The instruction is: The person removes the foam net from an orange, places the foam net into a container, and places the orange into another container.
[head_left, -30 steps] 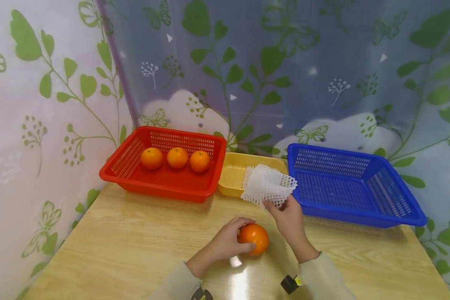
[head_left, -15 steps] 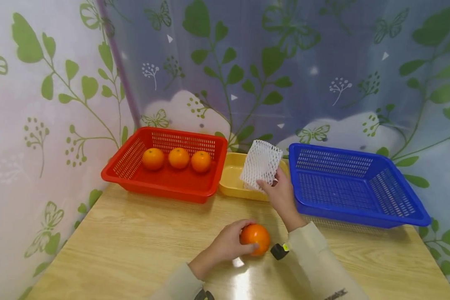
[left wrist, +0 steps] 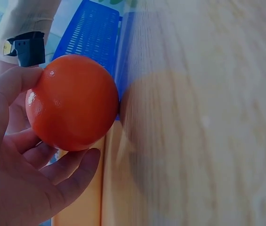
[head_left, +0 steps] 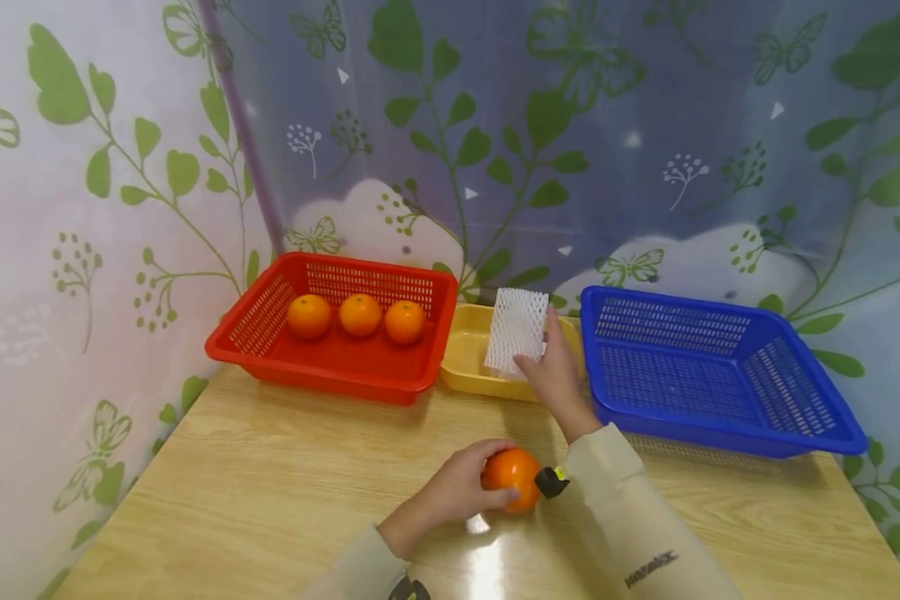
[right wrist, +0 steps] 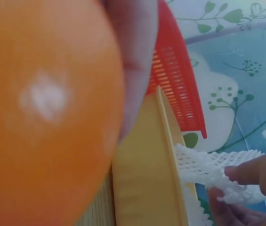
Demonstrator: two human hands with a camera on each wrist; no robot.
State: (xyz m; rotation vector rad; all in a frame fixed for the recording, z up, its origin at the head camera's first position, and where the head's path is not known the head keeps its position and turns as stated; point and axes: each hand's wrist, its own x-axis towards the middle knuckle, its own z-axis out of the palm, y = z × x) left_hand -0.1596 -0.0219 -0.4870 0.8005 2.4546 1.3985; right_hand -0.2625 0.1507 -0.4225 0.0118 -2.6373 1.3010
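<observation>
My left hand (head_left: pixel 456 485) curls its fingers and thumb round an orange (head_left: pixel 512 475) at the front middle of the table. In the left wrist view the orange (left wrist: pixel 74 103) sits between thumb and fingers, low at the wood. Farther back, my right hand (head_left: pixel 557 373) pinches a white foam net sleeve (head_left: pixel 516 329) by its right side, over the yellow tray (head_left: pixel 461 379). The right wrist view has the net (right wrist: pixel 203 162) between thumb and finger above the tray's rim, with more white mesh lower down inside.
Left of the tray stands a red basket (head_left: pixel 330 379) with three oranges (head_left: pixel 360 315) in a row. On the right is a blue basket (head_left: pixel 667 375) with nothing in it. A patterned curtain (head_left: pixel 450 125) closes off the back of the wooden table (head_left: pixel 270 492).
My right hand has moved back and left with the foam net, from the tray's front edge to over the tray; the net now hangs flatter. The left hand stays on the orange.
</observation>
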